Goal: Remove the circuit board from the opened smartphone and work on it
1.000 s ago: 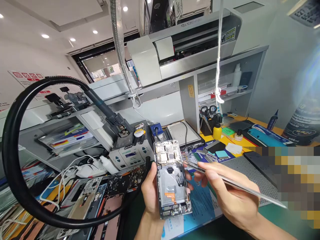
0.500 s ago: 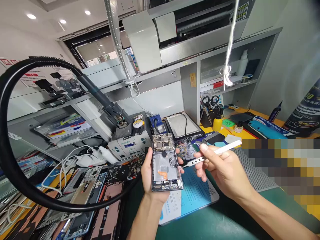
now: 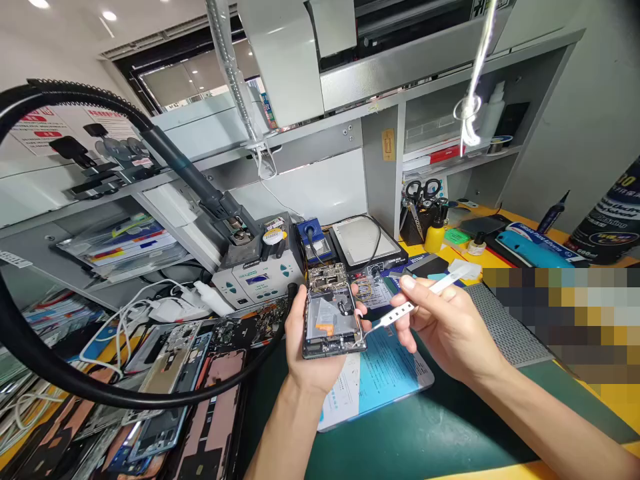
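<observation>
Black hose (image 3: 150, 399) loops left of the phone (image 3: 323, 313), crossing a pink panel (image 3: 229, 364) to its near left; the station (image 3: 270, 277) sits left of the phone's far end. The left hand (image 3: 315, 370) cradles the phone from below, thumb along its left edge, fingers (image 3: 367, 325) curled round its right. Opened up, the phone is held over a blue sheet (image 3: 395, 377) on the green counter (image 3: 425, 440), its long axis running away from the person. Tweezers (image 3: 397, 313) slant in from the phone's right, tip at its near right corner; touching or just apart, I cannot tell. Those curled fingers crowd that tip. The right hand (image 3: 443, 327), right of the phone, pinches the tweezers between thumb and fingers. Farther right of the phone are a grey pad (image 3: 505, 327) and a dark can (image 3: 610, 217).
</observation>
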The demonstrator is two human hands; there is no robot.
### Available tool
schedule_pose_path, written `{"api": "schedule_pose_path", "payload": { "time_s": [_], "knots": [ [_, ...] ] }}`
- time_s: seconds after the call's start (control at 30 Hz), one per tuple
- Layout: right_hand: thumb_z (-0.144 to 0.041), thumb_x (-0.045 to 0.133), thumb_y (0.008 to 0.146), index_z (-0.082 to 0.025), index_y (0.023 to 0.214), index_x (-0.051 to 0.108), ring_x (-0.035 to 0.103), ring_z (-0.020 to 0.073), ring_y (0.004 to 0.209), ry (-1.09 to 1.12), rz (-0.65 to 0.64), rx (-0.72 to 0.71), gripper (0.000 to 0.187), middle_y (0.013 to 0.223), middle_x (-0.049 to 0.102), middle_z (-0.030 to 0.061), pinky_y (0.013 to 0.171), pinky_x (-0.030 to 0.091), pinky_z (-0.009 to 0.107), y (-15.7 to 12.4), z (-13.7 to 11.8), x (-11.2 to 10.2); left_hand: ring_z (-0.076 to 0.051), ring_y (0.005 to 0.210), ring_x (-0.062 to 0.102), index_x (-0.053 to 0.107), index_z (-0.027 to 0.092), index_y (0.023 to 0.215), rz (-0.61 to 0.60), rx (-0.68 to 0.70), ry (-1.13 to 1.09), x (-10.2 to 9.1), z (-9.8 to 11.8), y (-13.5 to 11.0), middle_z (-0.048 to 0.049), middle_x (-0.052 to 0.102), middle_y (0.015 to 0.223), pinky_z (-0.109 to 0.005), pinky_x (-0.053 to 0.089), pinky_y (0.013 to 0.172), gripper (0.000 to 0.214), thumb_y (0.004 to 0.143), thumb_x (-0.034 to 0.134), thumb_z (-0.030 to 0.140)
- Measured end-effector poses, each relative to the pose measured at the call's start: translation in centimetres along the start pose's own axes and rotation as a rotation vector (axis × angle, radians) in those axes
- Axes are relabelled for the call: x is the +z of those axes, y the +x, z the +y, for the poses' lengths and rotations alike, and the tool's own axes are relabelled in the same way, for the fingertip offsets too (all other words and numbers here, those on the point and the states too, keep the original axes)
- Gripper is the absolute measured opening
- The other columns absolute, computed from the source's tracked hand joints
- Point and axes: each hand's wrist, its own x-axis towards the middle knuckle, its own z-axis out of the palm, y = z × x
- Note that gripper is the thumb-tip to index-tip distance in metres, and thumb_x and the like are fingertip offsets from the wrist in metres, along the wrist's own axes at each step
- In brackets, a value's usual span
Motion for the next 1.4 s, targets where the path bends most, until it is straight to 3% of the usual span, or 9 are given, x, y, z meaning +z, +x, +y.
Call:
{"api": "schedule_pose_path", "payload": {
  "time_s": [0.27,0.57,0.77,0.9,1.4],
  "knots": [
    [-0.042,0.078,0.083,-0.013,0.072,0.076,0.06,0.0134,0.035,0.044,0.049,0.023,0.031,0.051,0.067,0.004,0.034,0.045,0.019,0.7,-0.1,-0.6,-0.026,0.081,0.07,0.058,0.002,0.12,0.103,-0.059,-0.118,-0.5,-0.5,0.1,-0.0242,0.067,0.108,-0.035,0.062,0.075,0.047,0.1,0.041,0.042],
    [-0.042,0.08,0.081,-0.012,0.071,0.076,0.06,0.0133,0.036,0.002,0.078,-0.019,0.032,0.051,0.067,0.0046,0.034,0.045,0.019,0.8,-0.1,-0.5,-0.027,0.078,0.072,0.064,0.003,0.109,0.206,-0.027,-0.1,-0.3,-0.6,0.3,-0.0233,0.071,0.1,-0.037,0.062,0.072,0.043,0.099,0.042,0.039],
    [-0.041,0.078,0.084,-0.014,0.069,0.074,0.058,0.0126,0.036,-0.101,0.078,-0.125,0.031,0.049,0.064,0.0027,0.035,0.045,0.021,0.4,0.1,-1.0,-0.025,0.066,0.068,0.073,0.01,0.098,0.137,0.067,0.032,0.6,-0.5,0.1,-0.0137,0.074,0.093,-0.042,0.06,0.06,0.052,0.099,0.039,0.05],
    [-0.041,0.076,0.087,-0.016,0.068,0.072,0.058,0.0127,0.039,-0.201,0.098,-0.163,0.032,0.052,0.065,0.003,0.038,0.045,0.022,0.2,0.4,-1.6,-0.025,0.067,0.068,0.075,0.01,0.098,0.1,0.133,0.094,0.7,-0.4,-0.2,-0.0132,0.075,0.095,-0.042,0.059,0.058,0.058,0.099,0.036,0.053],
    [-0.045,0.077,0.084,-0.015,0.054,0.064,0.055,0.0125,0.033,-0.254,0.109,-0.047,0.045,0.046,0.061,0.0034,0.032,0.041,0.021,0.5,0.5,-1.2,-0.026,0.068,0.071,0.075,0.01,0.108,-0.101,0.215,0.208,-0.1,-0.3,-1.0,-0.0145,0.076,0.081,-0.039,0.059,0.065,0.068,0.098,0.03,0.059]
  ]
}}
